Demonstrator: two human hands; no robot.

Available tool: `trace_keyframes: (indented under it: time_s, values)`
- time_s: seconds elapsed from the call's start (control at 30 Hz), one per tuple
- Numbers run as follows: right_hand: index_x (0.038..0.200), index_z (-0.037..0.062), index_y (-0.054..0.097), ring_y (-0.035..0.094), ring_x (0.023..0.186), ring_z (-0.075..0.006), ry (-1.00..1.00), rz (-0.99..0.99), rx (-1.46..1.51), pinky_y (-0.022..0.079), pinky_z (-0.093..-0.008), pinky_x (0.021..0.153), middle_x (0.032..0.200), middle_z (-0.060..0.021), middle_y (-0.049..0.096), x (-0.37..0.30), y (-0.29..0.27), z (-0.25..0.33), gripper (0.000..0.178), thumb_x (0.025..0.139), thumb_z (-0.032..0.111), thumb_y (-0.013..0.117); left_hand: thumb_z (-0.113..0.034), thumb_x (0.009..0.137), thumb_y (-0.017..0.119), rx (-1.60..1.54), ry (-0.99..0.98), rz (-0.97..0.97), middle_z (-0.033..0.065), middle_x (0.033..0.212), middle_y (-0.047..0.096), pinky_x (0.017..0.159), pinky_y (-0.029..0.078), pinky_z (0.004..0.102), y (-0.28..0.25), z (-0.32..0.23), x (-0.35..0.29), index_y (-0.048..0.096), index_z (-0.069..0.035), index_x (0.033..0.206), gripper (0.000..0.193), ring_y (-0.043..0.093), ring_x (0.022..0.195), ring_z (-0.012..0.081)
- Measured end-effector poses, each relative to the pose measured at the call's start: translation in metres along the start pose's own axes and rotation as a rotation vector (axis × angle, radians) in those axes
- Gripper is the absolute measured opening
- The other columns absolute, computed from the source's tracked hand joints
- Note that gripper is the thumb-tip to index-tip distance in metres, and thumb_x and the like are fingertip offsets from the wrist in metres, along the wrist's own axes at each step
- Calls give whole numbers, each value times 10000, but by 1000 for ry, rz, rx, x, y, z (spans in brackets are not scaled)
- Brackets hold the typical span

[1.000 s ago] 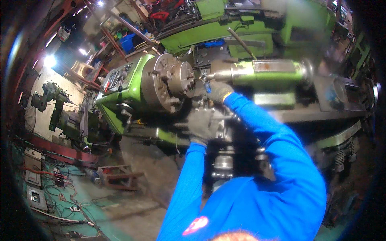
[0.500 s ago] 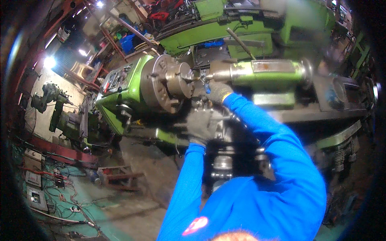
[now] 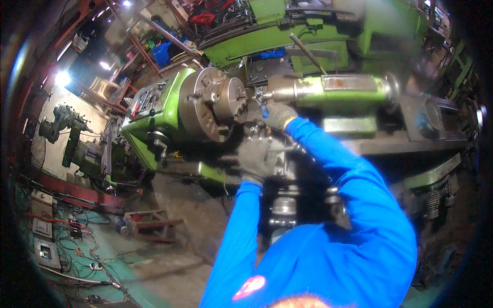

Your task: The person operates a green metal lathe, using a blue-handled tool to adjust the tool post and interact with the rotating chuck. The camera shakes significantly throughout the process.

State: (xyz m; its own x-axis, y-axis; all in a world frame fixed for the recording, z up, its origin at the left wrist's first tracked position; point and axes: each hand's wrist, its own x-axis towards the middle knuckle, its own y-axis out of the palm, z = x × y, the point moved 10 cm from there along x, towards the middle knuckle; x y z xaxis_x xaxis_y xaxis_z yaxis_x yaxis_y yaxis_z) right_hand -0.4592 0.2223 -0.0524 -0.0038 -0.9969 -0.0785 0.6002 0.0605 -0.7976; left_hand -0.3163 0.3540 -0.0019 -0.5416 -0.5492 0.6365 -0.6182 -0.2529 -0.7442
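I am at a green metal lathe, both hands in dark grey work gloves. My right hand point(image 3: 280, 115) is closed at the gap between chuck and tailstock, its fingertips around a small blue piece point(image 3: 264, 111) whose kind I cannot make out. Left of it is the big round steel chuck point(image 3: 199, 105), with a smaller toothed steel disc point(image 3: 233, 101) in front. The tailstock point(image 3: 341, 91) points at the disc from the right. Lower down, my left hand point(image 3: 255, 156) rests over the metal carriage point(image 3: 281, 163); its fingers are smeared, so their grip is hidden.
Hand tools lie on a tray point(image 3: 149, 98) atop the headstock. A crank handle point(image 3: 160, 143) sticks out at its front. Another green machine point(image 3: 257, 43) stands behind. Cables and boxes point(image 3: 45, 226) lie on the green floor at left, near a red metal frame point(image 3: 154, 226).
The chuck and toothed disc show a different turned position. My left hand has shifted slightly over the carriage and looks more blurred. My right hand stays nearly in place.
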Motion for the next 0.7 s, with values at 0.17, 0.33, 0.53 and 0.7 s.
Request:
trace_keyframes:
  time_s: [0.17, 0.33, 0.53, 0.7]
  values:
    - [1267, 53, 701, 623, 1258, -462, -11, 9, -1, 486, -502, 1110, 1400, -308, 602, -4, -2, 9, 602, 959, 564, 624, -313, 817, 724, -20, 5, 3, 158, 988, 698, 790, 527, 513, -1, 2, 0, 737, -83, 1166, 417, 667, 881, 382]
    - [1297, 88, 695, 613, 1275, -456, -12, 13, -39, 480, -502, 1120, 1409, -296, 598, -2, 0, 3, 602, 961, 582, 619, -321, 817, 720, -11, 23, 4, 152, 990, 709, 781, 528, 506, 3, 2, 1, 737, -87, 1203, 453, 670, 868, 379]
    - [1159, 22, 717, 676, 1135, -444, -82, -77, -68, 504, -529, 1025, 1222, -253, 710, -2, -2, 8, 572, 1025, 536, 505, -330, 820, 710, -13, 9, -17, 141, 1004, 712, 787, 525, 493, 1, 1, -1, 732, -92, 1265, 505, 670, 882, 373]
    - [1282, 114, 707, 620, 1266, -450, -34, 48, -48, 488, -507, 1111, 1421, -273, 589, -3, 3, 13, 573, 964, 583, 623, -352, 822, 700, 14, 7, -32, 157, 982, 701, 791, 524, 493, -2, 4, -6, 741, -84, 1191, 458, 667, 879, 388]
